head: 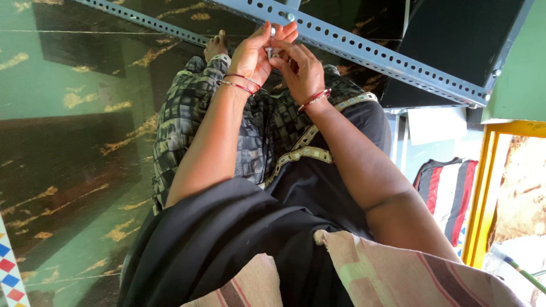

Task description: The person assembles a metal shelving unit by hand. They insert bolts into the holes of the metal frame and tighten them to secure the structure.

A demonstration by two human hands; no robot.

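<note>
**Both hands meet at a bolt on a slotted steel bar**

The person sits on the floor (62, 85), green with dark patches and yellow streaks, legs stretched out in checked trousers. Both hands are raised to a grey slotted steel bar (392, 62) that runs slantwise across the top of the view. The left hand (250, 54), with red bangles at the wrist, has its grip pinched on a small metal bolt (273, 31) at the bar's edge, thumb and forefinger pressed together around it. The right hand (298, 68), also in bangles, sits just beside and touching it, fingers curled onto a small metal piece under the bolt; what exactly it pinches is hidden. A second slotted bar (142, 20) lies farther off on the floor. A dark panel (455, 40) is fixed behind the bar. To the right stands a yellow frame (483, 187), and near it lies a red, black and white striped cloth (449, 193).
</note>
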